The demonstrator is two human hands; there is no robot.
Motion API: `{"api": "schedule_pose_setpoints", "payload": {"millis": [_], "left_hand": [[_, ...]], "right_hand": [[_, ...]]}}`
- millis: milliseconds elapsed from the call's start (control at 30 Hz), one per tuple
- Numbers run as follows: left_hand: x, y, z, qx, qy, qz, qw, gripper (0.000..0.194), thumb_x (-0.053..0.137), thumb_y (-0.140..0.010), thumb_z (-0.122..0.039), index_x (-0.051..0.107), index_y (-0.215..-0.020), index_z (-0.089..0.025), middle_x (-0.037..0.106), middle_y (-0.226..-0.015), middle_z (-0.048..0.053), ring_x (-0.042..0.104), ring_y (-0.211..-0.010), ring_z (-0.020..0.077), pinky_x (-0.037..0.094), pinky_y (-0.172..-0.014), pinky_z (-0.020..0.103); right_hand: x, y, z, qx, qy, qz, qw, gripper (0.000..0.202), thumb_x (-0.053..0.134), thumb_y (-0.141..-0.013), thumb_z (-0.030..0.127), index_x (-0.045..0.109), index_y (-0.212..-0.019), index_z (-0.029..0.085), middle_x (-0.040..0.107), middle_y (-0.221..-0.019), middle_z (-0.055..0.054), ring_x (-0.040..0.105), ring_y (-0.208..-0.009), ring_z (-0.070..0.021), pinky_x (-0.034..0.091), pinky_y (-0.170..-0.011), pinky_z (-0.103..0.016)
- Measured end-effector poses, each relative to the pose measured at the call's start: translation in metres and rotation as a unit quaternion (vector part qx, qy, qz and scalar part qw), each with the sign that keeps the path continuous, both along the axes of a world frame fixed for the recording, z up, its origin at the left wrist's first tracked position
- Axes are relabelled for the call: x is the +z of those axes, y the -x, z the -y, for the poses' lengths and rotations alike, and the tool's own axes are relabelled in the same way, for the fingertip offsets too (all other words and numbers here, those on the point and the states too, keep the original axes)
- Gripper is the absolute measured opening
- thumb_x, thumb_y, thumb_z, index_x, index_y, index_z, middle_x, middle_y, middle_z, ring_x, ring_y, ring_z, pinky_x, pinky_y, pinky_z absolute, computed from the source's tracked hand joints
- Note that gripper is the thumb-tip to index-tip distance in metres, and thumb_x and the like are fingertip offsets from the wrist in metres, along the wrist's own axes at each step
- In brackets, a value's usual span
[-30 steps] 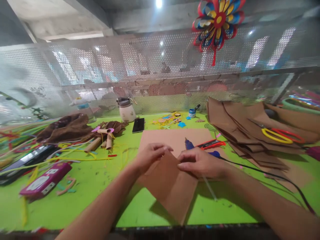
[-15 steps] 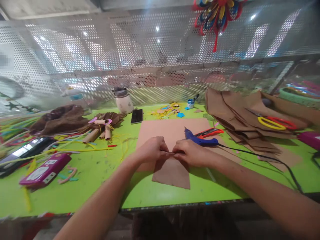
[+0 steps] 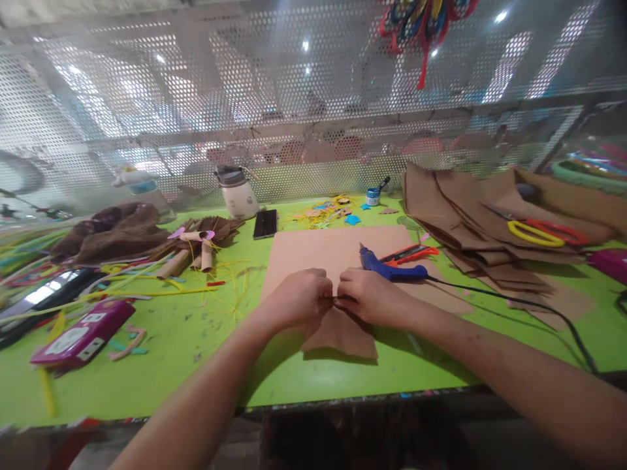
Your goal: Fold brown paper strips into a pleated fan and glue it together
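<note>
My left hand [image 3: 306,294] and my right hand [image 3: 369,295] pinch the far edge of a small piece of brown paper [image 3: 340,338], close together. The paper's loose end hangs toward me, slightly bent. Fingertips partly hide the gripped edge. Beneath and beyond lies a larger sheet of brown paper [image 3: 337,247] on the green table [image 3: 166,365]. Just past my right hand, a blue glue gun [image 3: 392,269] rests on the sheet, its nozzle pointing away. Orange-handled pliers [image 3: 411,253] lie behind the glue gun.
At right, folded brown paper [image 3: 455,215] is stacked with yellow-and-red scissors [image 3: 539,234] on top. The glue gun's black cord [image 3: 519,300] runs right. Rolled paper tubes [image 3: 196,251], a purple box [image 3: 83,334] and yellow strings lie left. A phone [image 3: 265,224] and bottle [image 3: 238,192] stand behind.
Both hands keep their pinch on the small brown paper. Its gripped edge is bunched more, and the loose end now bends. The view has shifted slightly.
</note>
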State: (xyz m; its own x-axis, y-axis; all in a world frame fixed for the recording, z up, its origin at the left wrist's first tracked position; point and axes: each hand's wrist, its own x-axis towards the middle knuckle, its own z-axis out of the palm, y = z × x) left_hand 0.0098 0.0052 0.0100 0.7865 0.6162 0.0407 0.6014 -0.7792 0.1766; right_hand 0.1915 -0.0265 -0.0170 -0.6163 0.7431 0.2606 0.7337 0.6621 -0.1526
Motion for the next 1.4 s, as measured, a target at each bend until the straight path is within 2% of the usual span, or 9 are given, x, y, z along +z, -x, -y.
{"api": "schedule_pose_setpoints", "payload": {"millis": [167, 367, 500, 733, 1000, 1233, 1400], "left_hand": [[-0.002, -0.001, 0.004, 0.004, -0.036, -0.02, 0.999, 0.016, 0.05, -0.074, -0.014, 0.064, -0.067, -0.018, 0.056, -0.069, 0.003, 0.054, -0.065, 0.0151, 0.038, -0.058, 0.025], [0.002, 0.003, 0.003, -0.005, -0.003, -0.03, 1.0, 0.016, 0.047, -0.073, -0.01, 0.06, -0.07, -0.018, 0.055, -0.073, 0.003, 0.054, -0.067, 0.0151, 0.039, -0.06, 0.025], [0.007, 0.004, 0.005, -0.014, 0.016, -0.025, 0.999, 0.016, 0.045, -0.075, -0.01, 0.059, -0.073, -0.018, 0.054, -0.075, 0.003, 0.054, -0.071, 0.0157, 0.039, -0.062, 0.025], [0.007, 0.009, 0.004, -0.025, 0.048, -0.031, 0.998, 0.016, 0.045, -0.077, -0.009, 0.057, -0.081, -0.018, 0.052, -0.081, 0.003, 0.051, -0.073, 0.0152, 0.039, -0.065, 0.026], [0.009, 0.006, 0.009, -0.022, 0.027, -0.066, 0.997, 0.013, 0.042, -0.084, -0.013, 0.054, -0.082, -0.018, 0.05, -0.081, 0.003, 0.049, -0.072, 0.0153, 0.037, -0.064, 0.026], [0.01, 0.004, 0.014, -0.029, -0.013, -0.076, 0.997, 0.012, 0.043, -0.086, -0.017, 0.052, -0.079, -0.017, 0.052, -0.081, 0.005, 0.049, -0.071, 0.0162, 0.037, -0.062, 0.027], [0.007, 0.005, 0.011, -0.025, -0.022, -0.073, 0.997, 0.012, 0.045, -0.083, -0.014, 0.055, -0.078, -0.017, 0.054, -0.08, 0.005, 0.051, -0.07, 0.0168, 0.038, -0.062, 0.027]], "right_hand": [[0.003, -0.001, 0.002, 0.009, -0.016, 0.046, 0.999, 0.02, 0.048, -0.089, 0.02, 0.063, -0.078, 0.013, 0.057, -0.076, -0.006, 0.052, -0.073, -0.0162, 0.033, -0.061, -0.027], [0.008, -0.01, 0.004, 0.045, 0.028, 0.062, 0.997, 0.011, 0.051, -0.082, 0.007, 0.061, -0.085, 0.012, 0.056, -0.082, -0.007, 0.051, -0.078, -0.0171, 0.035, -0.064, -0.027], [0.01, -0.017, 0.007, 0.071, 0.053, 0.033, 0.995, 0.018, 0.052, -0.08, 0.004, 0.059, -0.095, 0.012, 0.055, -0.088, -0.007, 0.051, -0.084, -0.0174, 0.037, -0.069, -0.027], [0.007, -0.028, 0.009, 0.089, 0.069, 0.004, 0.994, 0.028, 0.055, -0.072, -0.003, 0.058, -0.094, 0.015, 0.053, -0.091, -0.006, 0.049, -0.089, -0.0188, 0.038, -0.071, -0.028], [0.015, -0.028, 0.017, 0.086, 0.063, 0.02, 0.994, 0.04, 0.05, -0.07, -0.009, 0.055, -0.1, 0.015, 0.054, -0.095, -0.007, 0.049, -0.093, -0.0196, 0.038, -0.072, -0.029], [0.013, -0.026, 0.017, 0.072, 0.061, 0.023, 0.995, 0.034, 0.051, -0.072, -0.004, 0.057, -0.101, 0.014, 0.054, -0.095, -0.008, 0.049, -0.093, -0.0205, 0.039, -0.075, -0.031], [0.011, -0.02, 0.014, 0.05, 0.032, 0.024, 0.998, 0.012, 0.05, -0.084, 0.011, 0.061, -0.088, 0.014, 0.055, -0.085, -0.008, 0.05, -0.085, -0.02, 0.038, -0.071, -0.031]]}}
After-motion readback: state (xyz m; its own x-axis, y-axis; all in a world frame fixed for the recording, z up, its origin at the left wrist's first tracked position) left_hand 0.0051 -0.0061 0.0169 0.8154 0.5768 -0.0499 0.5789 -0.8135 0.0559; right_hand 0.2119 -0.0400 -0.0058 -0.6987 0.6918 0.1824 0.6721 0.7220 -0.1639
